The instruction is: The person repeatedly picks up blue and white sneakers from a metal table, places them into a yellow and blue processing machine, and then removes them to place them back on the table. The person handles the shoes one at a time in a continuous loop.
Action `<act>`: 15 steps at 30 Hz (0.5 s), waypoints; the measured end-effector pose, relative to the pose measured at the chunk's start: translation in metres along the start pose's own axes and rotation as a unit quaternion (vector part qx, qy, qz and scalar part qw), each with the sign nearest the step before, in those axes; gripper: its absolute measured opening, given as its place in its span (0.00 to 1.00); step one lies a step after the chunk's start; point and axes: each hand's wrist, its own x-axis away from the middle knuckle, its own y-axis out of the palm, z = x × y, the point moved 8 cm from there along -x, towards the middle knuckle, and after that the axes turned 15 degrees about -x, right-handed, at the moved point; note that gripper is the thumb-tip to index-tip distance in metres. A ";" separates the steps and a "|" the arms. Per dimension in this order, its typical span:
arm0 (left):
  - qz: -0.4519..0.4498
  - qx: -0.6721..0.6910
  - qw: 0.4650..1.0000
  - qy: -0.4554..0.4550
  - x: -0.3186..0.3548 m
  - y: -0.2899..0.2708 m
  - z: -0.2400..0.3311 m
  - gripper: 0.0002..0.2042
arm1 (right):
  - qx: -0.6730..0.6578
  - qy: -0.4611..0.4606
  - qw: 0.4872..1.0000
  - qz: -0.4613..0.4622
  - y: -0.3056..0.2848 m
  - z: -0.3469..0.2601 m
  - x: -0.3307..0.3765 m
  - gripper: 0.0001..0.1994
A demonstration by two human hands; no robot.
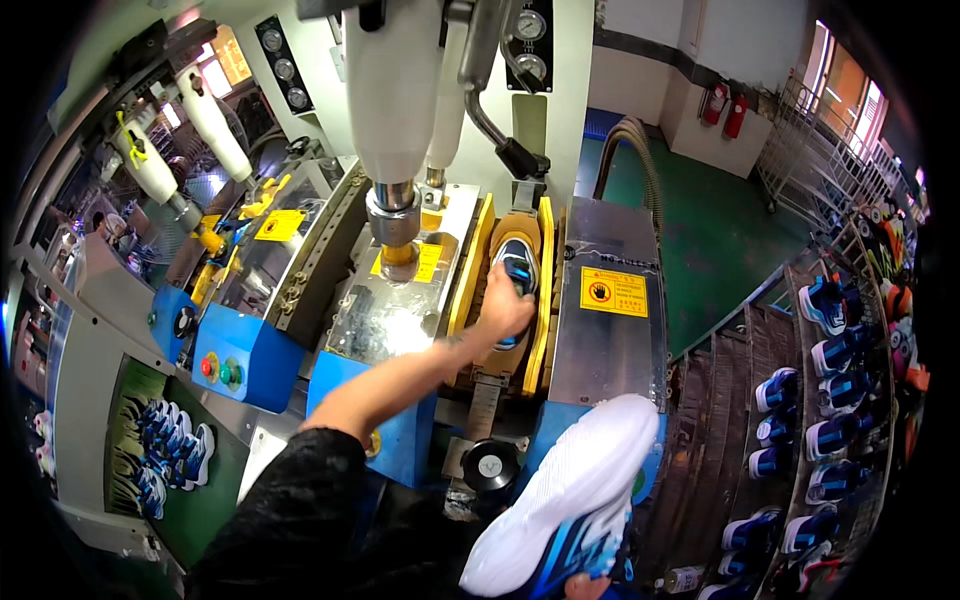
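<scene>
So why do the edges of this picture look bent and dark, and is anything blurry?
Head view: the fisheye lens bends straight lines such as the shoe racks near the rim, and the corners fall to black. The left hand on the shoe in the press is sharp; the white-soled shoe close to the lens looks slightly soft.

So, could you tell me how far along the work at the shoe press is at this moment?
Done: rows of blue shoes sit on the rack at the right. In hand: the left hand rests on a blue shoe between the yellow clamps of the press; the right hand holds a white-soled shoe sole up. Left: that held shoe is not in the press.
</scene>
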 end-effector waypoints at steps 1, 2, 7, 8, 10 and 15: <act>-0.044 -0.012 0.999 -0.003 -0.005 0.000 -0.006 0.38 | -0.005 0.004 1.000 0.006 0.000 -0.005 0.002 0.33; -0.079 -0.024 0.997 0.005 -0.018 -0.009 -0.011 0.38 | -0.011 0.005 1.000 0.005 0.004 -0.009 0.005 0.33; -0.267 0.200 0.939 -0.085 -0.001 -0.098 0.034 0.30 | -0.006 -0.049 0.996 -0.072 0.007 -0.025 -0.005 0.33; -0.328 0.222 0.914 -0.090 0.032 -0.128 0.044 0.29 | 0.021 -0.042 0.997 -0.065 0.001 -0.019 -0.015 0.32; -0.296 0.324 0.897 -0.053 0.098 -0.173 0.000 0.24 | 0.034 -0.065 0.992 -0.103 0.025 -0.012 -0.067 0.30; -0.117 0.499 0.845 -0.149 0.291 -0.285 -0.085 0.42 | 0.099 0.295 0.941 -0.136 0.202 -0.002 -0.200 0.17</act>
